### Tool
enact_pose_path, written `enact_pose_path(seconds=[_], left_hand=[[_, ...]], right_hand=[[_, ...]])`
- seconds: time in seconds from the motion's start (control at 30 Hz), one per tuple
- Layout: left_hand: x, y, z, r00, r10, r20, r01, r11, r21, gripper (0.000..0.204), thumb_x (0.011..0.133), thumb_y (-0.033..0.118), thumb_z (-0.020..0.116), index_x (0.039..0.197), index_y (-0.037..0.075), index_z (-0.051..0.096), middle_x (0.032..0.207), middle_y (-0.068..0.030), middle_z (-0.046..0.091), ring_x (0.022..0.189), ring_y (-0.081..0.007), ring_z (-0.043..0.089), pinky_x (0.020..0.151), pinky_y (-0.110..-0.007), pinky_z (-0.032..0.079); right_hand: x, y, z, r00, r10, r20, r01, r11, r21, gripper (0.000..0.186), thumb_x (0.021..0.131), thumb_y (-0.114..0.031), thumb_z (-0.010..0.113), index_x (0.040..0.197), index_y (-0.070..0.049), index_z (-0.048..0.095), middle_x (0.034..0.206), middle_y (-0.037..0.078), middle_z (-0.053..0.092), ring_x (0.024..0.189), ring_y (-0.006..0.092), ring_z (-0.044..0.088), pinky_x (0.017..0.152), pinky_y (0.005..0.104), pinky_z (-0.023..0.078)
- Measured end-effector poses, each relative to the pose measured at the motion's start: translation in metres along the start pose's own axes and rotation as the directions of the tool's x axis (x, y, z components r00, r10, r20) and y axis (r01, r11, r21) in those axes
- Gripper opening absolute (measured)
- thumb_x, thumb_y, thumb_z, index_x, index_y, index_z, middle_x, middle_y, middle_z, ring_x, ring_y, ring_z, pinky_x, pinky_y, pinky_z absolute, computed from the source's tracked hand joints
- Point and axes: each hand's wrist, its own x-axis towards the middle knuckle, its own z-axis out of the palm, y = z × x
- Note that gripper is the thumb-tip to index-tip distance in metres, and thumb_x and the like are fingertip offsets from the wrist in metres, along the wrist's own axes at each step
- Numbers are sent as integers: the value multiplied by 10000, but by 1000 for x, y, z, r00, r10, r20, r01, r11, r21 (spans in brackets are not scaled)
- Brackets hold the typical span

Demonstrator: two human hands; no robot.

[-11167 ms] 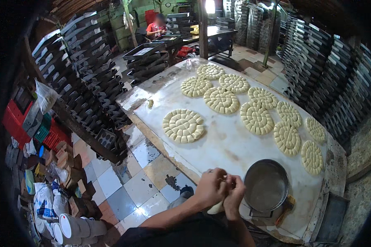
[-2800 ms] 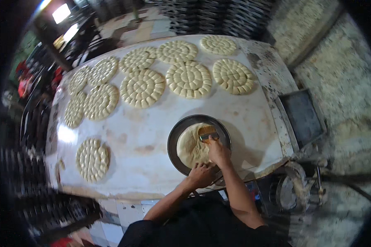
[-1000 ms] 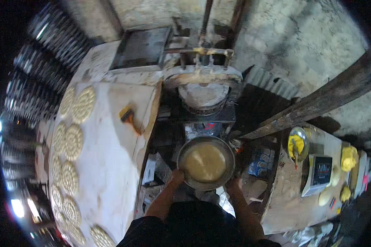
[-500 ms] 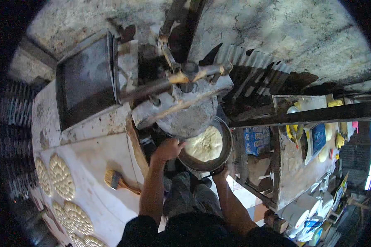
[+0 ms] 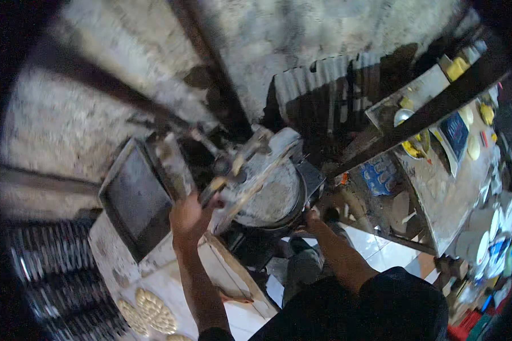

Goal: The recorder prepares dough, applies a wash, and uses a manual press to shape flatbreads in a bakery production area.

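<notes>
A dark round pan [image 5: 301, 196] sits beneath the heavy whitish disc [image 5: 270, 199] of a press, with only a strip of its rim showing. The dough in it is now hidden. My right hand [image 5: 313, 219] is closed at the pan's near right side, around its short handle, which the fingers mostly cover. Up at the left end of the press's turning bar [image 5: 242, 159], my left hand [image 5: 189, 219] is closed around the bar, slightly blurred.
Left of the press lies a dark rectangular baking tray [image 5: 136, 196]. Coiled, patterned dough rounds [image 5: 155, 311] rest on the white counter. At right stands a wooden table [image 5: 432, 193] with a metal bowl [image 5: 404, 117]. A dark beam [image 5: 415, 122] crosses there.
My left hand has left the pan's rim and moved up-left to the press's bar. The pan has gone farther under the disc, covering the dough. The whole view has turned and shifted.
</notes>
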Motion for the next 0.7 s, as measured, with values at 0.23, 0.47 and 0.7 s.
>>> enact_pose_path(seconds=[0.23, 0.47, 0.7], left_hand=[[9, 16, 5, 996, -93, -13, 93, 996, 3, 335, 796, 250, 725, 1063, 52, 682, 813, -199, 690, 784, -398, 672, 705, -485, 525], [17, 35, 0, 994, -60, -94, 65, 997, 47, 310, 752, 217, 756, 1031, 101, 685, 785, -190, 682, 752, -397, 670, 669, -476, 524], [12, 22, 1, 989, -122, -87, 125, 992, 34, 297, 746, 243, 762, 997, 101, 689, 784, -184, 684, 739, -388, 676, 658, -468, 529]], right_hand=[[86, 38, 6, 970, 162, -183, -116, 964, 239, 637, 906, -611, 543, 1102, -10, 618, 880, 129, 631, 863, 290, 632, 758, 485, 523], [89, 57, 16, 937, 269, -222, -46, 726, 686, 503, 961, -505, 516, 1055, -17, 589, 899, 135, 651, 795, 277, 651, 631, 415, 517], [83, -131, -40, 663, -648, -375, 120, 587, -801, 295, 889, -216, 644, 1108, -23, 600, 953, 129, 684, 885, 324, 668, 674, 414, 538]])
